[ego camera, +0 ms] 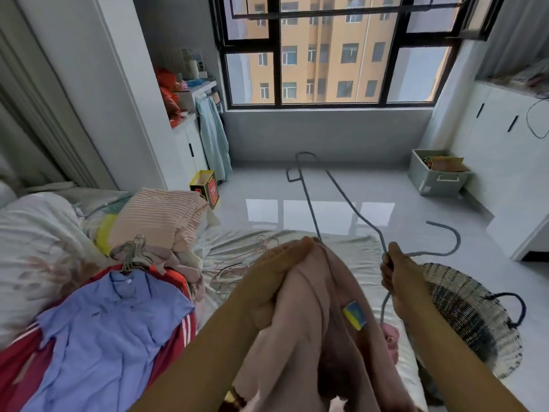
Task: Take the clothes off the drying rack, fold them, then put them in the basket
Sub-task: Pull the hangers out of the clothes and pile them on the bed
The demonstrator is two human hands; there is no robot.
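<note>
Left hand [276,278] gripping pink garment [300,337], right hand [396,275] clamped on blue hanger [356,212] — over white-sheeted bed [365,249], glossy grey floor [416,209].

Head-worn wide-angle view, forward and down, close.

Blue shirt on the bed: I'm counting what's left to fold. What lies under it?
Under the blue shirt lies a red garment with white stripes; its middle, and anything deeper, is covered.
</note>
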